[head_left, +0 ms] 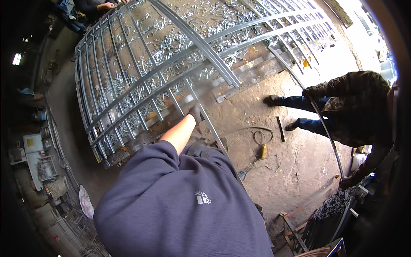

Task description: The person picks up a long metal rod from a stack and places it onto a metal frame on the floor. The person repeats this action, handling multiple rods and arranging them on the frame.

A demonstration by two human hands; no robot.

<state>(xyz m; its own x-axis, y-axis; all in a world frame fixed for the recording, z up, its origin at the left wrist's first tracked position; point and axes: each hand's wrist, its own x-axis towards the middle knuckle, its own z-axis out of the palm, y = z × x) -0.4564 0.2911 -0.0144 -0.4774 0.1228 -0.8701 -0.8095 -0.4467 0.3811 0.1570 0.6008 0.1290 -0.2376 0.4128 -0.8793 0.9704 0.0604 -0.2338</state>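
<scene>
My left arm reaches forward, its sleeve pushed up. My left hand (195, 114), in a dark glove, is closed around a long, thin metal bar (208, 123). One end of this bar lies at the near edge of a large grid of metal bars (147, 89); the other runs back along my right side, partly hidden by my sweatshirt. Two curved rails (165, 87) cross over the grid bars, and a thicker bundle of straight rails (214, 60) lies across them. My right hand does not show; my body hides that side.
Many small metal pieces (171, 40) lie scattered beneath the grid. On the right, a person in a camouflage jacket (357, 107) holds a long bar (322, 118); another person's hand (105, 6) is at the far left. A yellow handheld control with a cable (263, 150) lies on the floor. A rack of metal tubes (329, 218) stands lower right.
</scene>
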